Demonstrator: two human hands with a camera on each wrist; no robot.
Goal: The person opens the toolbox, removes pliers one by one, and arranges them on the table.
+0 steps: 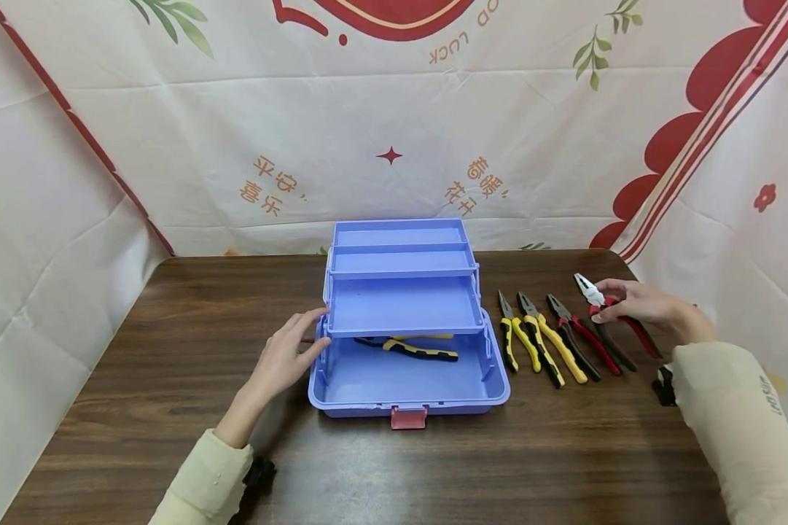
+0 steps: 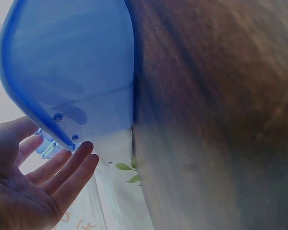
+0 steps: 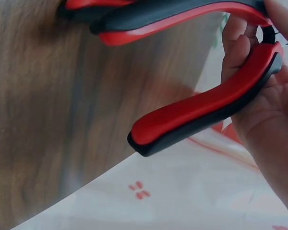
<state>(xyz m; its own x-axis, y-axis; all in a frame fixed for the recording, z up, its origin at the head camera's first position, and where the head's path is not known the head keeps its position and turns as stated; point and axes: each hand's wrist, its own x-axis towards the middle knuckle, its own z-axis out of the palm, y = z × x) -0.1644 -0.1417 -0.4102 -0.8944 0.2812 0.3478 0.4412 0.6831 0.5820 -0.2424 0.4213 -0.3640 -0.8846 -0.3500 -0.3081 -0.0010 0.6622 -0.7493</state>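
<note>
At the left side of a blue toolbox (image 1: 410, 386) my left hand (image 1: 283, 356) rests with its fingertips at the rim. Its fingers are only lightly bent, and the left wrist view shows the palm facing the toolbox wall (image 2: 86, 62). My right hand (image 1: 652, 306) pinches red-and-black pliers (image 1: 590, 292) near the pivot, at the right end of a row of pliers. Their handles (image 3: 201, 108) spread apart in the right wrist view. Inside the toolbox's base lie yellow-and-black pliers (image 1: 426, 352), partly hidden under the lowest tray (image 1: 403, 306).
Left of the held pliers lie another red-and-black pair (image 1: 580, 332), a larger yellow-and-black pair (image 1: 543, 337) and yellow-and-black needle-nose pliers (image 1: 517, 332). Raised trays (image 1: 403, 261) stand stepped at the toolbox's back. A red latch (image 1: 408, 418) hangs in front. Printed cloth (image 1: 367, 117) backs the wooden table (image 1: 394, 474).
</note>
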